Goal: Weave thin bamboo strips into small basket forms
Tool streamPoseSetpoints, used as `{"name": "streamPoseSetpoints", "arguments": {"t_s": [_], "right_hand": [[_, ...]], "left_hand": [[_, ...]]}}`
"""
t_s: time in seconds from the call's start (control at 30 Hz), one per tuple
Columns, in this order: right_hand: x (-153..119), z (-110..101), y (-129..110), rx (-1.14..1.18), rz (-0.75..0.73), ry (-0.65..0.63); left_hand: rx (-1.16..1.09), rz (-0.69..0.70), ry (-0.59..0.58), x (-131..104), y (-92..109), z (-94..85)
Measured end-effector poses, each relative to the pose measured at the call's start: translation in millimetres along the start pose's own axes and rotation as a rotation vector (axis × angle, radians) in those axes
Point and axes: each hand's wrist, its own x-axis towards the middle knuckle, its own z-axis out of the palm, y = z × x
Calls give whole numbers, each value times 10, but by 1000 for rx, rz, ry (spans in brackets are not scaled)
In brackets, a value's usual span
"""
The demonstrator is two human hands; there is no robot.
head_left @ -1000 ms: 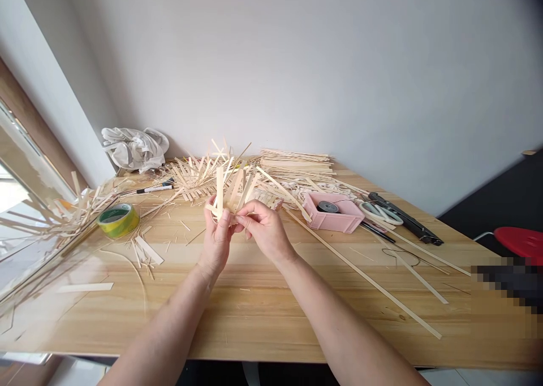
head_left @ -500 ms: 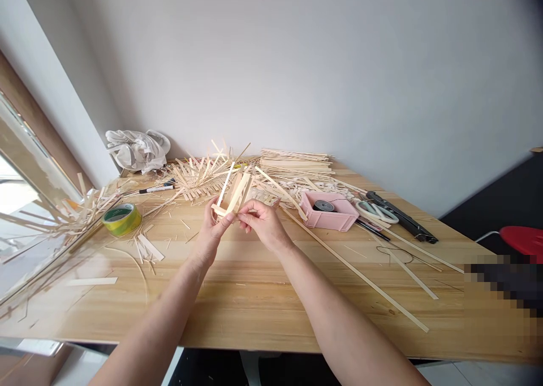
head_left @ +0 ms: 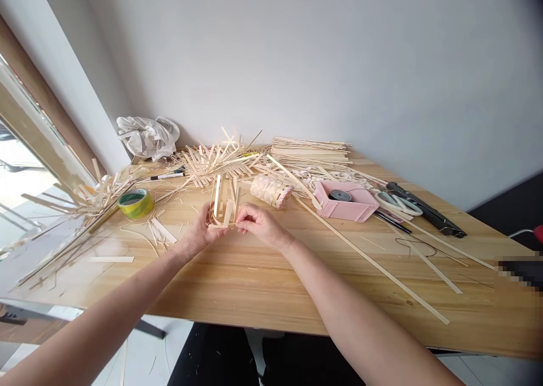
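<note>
A small, partly woven basket [head_left: 224,208] of pale bamboo strips is held above the table, its upright strips pointing up. Round its left side and base wraps my left hand [head_left: 204,229], thumb along the lower edge. My right hand [head_left: 257,223] pinches the lower right edge, where a thin strip seems to run between thumb and forefinger. Just behind my right hand a woven cylinder [head_left: 270,191] with a pinkish rim lies on its side. The inside of the basket is only partly visible.
Loose strips [head_left: 212,163] and a stacked bundle [head_left: 309,150] lie along the wall. A tape roll [head_left: 136,203] is at left. On the right are a pink bin [head_left: 350,208] with a dark spool, scissors [head_left: 401,203], a black tool [head_left: 426,211] and a long strip [head_left: 382,267].
The basket has turned more upright in my hands, with its strips now pointing straight up. The camera view has shifted, and the woven cylinder shows clearly behind my right hand.
</note>
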Motion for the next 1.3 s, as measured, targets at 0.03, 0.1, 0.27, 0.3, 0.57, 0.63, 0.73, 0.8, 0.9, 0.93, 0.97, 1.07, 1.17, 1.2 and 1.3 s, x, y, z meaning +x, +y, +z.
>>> {"name": "streamPoseSetpoints", "arguments": {"t_s": [0.03,0.1,0.27,0.3,0.57,0.63,0.73,0.8,0.9,0.93,0.97,1.07,1.17,1.2,1.3], "right_hand": [[-6,10,25,-10,1,-8],[-18,24,63,-25,17,-20],[-30,48,89,-25,92,-25],[-30,53,90,-20,108,-25],[-49,88,79,-47,152,-78],[-49,89,69,-81,153,-81],[-43,89,74,-129,142,-69],[-38,89,93,-141,155,-64],[-33,87,127,-163,181,-69],[-31,86,136,-176,183,-74],[-30,86,142,-187,184,-80],[-23,89,151,-201,179,-83],[-16,98,152,-239,142,-78],[-14,102,152,-260,124,-78],[-14,116,144,-321,79,-87]], "left_hand": [[-3,1,-16,-1,-36,-10],[12,-8,-56,5,-94,-22],[7,-35,-140,41,-208,-31],[-13,-16,-142,45,-225,-35],[122,27,-260,17,-215,-144],[171,21,-268,23,-230,-183],[204,3,-346,61,-274,-288],[186,10,-464,96,-290,-386],[171,20,-599,125,-274,-502],[192,25,-588,122,-263,-515],[230,26,-561,112,-253,-513],[329,32,-460,56,-242,-443],[404,-4,-353,10,-253,-350],[437,-25,-318,5,-256,-324],[503,-5,-219,25,-250,-262]]}}
